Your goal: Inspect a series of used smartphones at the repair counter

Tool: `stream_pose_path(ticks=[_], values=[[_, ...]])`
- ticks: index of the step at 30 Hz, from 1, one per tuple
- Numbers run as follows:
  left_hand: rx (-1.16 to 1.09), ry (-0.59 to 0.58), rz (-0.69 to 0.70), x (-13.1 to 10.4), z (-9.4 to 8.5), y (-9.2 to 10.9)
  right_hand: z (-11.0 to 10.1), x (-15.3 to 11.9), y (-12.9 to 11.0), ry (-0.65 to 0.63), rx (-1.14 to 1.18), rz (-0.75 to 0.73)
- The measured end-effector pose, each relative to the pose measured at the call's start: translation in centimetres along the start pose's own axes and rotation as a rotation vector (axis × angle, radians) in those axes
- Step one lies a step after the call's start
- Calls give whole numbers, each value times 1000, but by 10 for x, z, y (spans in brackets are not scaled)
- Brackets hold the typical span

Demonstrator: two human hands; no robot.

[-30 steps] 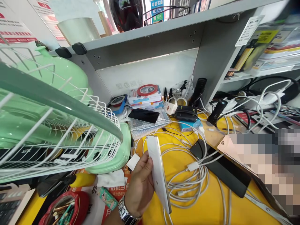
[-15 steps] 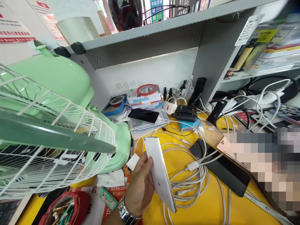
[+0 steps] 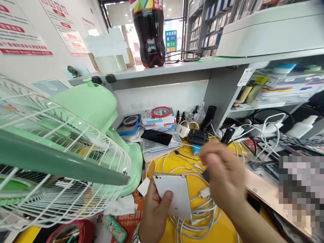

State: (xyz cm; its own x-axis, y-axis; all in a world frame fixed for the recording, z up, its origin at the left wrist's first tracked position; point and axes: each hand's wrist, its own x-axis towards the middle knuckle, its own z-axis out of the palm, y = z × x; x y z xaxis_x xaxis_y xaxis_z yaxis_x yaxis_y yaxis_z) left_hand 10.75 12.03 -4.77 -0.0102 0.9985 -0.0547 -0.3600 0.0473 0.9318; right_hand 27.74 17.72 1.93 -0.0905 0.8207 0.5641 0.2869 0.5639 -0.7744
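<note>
My left hand [image 3: 157, 211] is closed around the left edge of a silver-white tablet [image 3: 176, 194], its thumb pressed on the back. The tablet's back faces me, with a small camera at the top left corner. A small white card [image 3: 144, 186] shows beside my left fingers. To the right, my right hand [image 3: 225, 172] is raised over the coiled white cables [image 3: 202, 216], apart from the tablet. Its fingers look curled but are smeared by motion, so what they hold, if anything, is unclear.
A green fan [image 3: 121, 158] with a white wire guard takes up the left. Behind lie a black phone [image 3: 157, 137] and a stack of booklets with red tape [image 3: 161, 112] on top. A cola bottle [image 3: 149, 37] stands on the shelf. A pink-gold panel [image 3: 265, 189] lies at right.
My right hand has come into view from the right. The tablet has turned so its back faces me more squarely. The view has tipped up, showing more of the shelf.
</note>
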Motion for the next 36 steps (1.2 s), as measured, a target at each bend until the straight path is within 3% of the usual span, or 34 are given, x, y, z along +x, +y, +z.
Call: stream_pose_path(ticks=[6,14,26,28,31,34,36], values=[[88,-83,-1,-2,-3,-3,23,-39,-3,-194,152,-3],[133,-89,8,-4,-4,-12,31,-56,-4,-52,225,-55],[141,-133,68,-8,-5,-19,31,-61,-9,12,210,-129],[163,-94,89,-8,-5,-21,34,-62,-7,49,197,-61],[270,-102,115,-9,-5,-20,37,-61,-2,191,138,181],[347,-283,39,-7,-7,-16,38,-56,3,231,129,430],[334,-380,-4,-4,-9,-13,38,-52,5,167,125,460]])
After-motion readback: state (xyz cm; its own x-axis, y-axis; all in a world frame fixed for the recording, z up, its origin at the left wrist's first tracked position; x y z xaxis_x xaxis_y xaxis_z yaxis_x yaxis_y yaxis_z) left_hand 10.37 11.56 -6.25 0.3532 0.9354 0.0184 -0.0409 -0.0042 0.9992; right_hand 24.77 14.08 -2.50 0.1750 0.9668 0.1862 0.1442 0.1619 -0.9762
